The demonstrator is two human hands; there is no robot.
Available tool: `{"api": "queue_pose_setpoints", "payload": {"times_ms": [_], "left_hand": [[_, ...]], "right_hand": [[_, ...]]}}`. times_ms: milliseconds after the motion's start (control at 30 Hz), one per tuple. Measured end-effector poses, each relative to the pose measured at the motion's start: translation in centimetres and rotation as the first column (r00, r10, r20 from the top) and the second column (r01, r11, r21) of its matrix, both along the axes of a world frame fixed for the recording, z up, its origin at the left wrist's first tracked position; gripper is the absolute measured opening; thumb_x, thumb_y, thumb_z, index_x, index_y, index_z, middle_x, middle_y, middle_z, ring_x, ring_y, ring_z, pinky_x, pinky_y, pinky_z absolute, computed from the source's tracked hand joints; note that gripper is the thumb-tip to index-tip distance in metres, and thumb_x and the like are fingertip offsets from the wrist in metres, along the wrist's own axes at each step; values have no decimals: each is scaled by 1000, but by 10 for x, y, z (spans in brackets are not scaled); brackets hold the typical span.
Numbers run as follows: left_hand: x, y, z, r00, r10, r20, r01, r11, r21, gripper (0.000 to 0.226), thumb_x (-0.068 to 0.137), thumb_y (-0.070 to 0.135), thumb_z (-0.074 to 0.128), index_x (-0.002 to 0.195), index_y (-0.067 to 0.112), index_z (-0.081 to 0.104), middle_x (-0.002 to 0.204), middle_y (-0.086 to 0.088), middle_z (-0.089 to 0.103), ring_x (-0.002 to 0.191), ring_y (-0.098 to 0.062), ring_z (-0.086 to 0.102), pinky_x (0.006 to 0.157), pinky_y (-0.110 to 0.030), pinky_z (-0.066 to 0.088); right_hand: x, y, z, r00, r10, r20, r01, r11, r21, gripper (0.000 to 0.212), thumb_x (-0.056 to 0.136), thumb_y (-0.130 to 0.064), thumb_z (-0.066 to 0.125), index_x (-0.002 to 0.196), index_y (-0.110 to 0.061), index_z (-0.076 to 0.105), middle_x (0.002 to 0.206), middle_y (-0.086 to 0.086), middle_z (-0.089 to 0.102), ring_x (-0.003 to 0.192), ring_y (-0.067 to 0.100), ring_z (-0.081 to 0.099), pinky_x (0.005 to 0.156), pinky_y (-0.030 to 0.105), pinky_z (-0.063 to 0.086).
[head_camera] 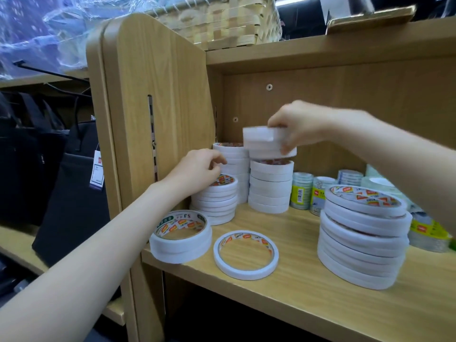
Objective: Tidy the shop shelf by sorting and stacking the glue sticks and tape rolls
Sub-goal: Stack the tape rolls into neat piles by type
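My right hand [299, 124] grips a small pile of white tape rolls [266, 141] just above a back stack of white rolls [270, 186]. My left hand [197, 166] rests with curled fingers on the low stack of thin rolls [217, 201] at the shelf's left, beside a taller stack [234, 156] in the corner. A wide roll [181, 236] and a thin single roll [246, 254] lie flat near the front edge. A tall leaning stack [362, 238] stands at the right front.
Packs of clear tape [302, 190] and green-labelled rolls [429, 230] crowd the back right of the wooden shelf [296, 292]. The side panel [158, 107] closes the left. A woven basket [222, 18] sits on top. Black bags [49, 169] hang at left.
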State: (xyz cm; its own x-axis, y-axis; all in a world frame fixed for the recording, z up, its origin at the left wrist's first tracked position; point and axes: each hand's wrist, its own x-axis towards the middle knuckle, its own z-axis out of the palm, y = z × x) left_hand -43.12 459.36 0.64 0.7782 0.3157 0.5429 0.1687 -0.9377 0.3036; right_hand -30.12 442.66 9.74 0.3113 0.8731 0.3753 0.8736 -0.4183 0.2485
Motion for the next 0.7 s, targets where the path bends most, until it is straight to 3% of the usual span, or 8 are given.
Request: {"api": "queue_pose_setpoints", "payload": {"times_ms": [100, 167, 267, 367, 467, 600, 700], "left_hand": [[10, 0, 1, 1000, 0, 1, 0, 1000, 17, 32, 91, 11, 46, 120, 19, 58, 113, -2, 56, 93, -16, 57, 85, -32, 48], [15, -1, 2, 1000, -4, 9, 3, 999, 41, 37, 92, 12, 47, 128, 18, 51, 123, -2, 50, 93, -15, 54, 87, -29, 42], [23, 1, 0, 1000, 1, -15, 0, 997, 80, 47, 92, 13, 47, 139, 16, 40, 146, -5, 34, 126, -20, 42, 101, -28, 32], [28, 3, -1, 998, 36, -61, -30, 996, 84, 51, 94, 14, 45, 144, 14, 33, 154, -9, 22, 141, -23, 24, 112, -33, 22], [29, 3, 1, 997, 46, -64, -42, 997, 66, 51, 94, 15, 43, 144, 15, 33, 154, -10, 21, 140, -26, 25, 113, -35, 25], [27, 7, -2, 997, 19, -81, -13, 998, 67, 53, 95, 16, 44, 145, 16, 29, 156, -6, 18, 141, -23, 23, 111, -31, 23], [24, 12, -6, 998, -3, -61, 4, 1000, 17, 56, 94, 15, 46, 146, 16, 26, 151, -5, 29, 132, -23, 39, 103, -28, 31]], "right_hand": [[18, 4, -20, 996, -52, -77, 49, 998, -41, 25, 68, -20, 78, 74, -18, 54, 75, -2, 51, 74, 16, 44, 54, 26, 34], [25, 2, -22, 995, -30, -94, 31, 999, 16, 27, 70, -23, 77, 74, -20, 50, 75, -5, 48, 79, 17, 42, 58, 27, 36], [27, -2, -24, 987, 22, -157, -10, 997, 73, 32, 77, -32, 72, 103, -18, 60, 94, -4, 53, 92, 16, 47, 74, 29, 39], [29, -4, -30, 986, 63, -155, -42, 990, 135, 22, 82, -29, 68, 96, -12, 63, 83, -1, 53, 83, 18, 48, 63, 30, 34], [33, -2, -31, 986, 43, -158, -14, 983, 182, 25, 80, -29, 69, 81, -6, 60, 68, 3, 48, 72, 22, 43, 54, 29, 28], [36, -4, -26, 963, 68, -259, -16, 980, 198, 30, 77, -37, 72, 95, -12, 67, 90, 2, 62, 87, 16, 52, 69, 27, 38], [36, -10, -19, 961, 103, -258, -40, 970, 240, 21, 81, -32, 70, 97, -18, 69, 92, -6, 63, 85, 8, 51, 71, 19, 34]]}}
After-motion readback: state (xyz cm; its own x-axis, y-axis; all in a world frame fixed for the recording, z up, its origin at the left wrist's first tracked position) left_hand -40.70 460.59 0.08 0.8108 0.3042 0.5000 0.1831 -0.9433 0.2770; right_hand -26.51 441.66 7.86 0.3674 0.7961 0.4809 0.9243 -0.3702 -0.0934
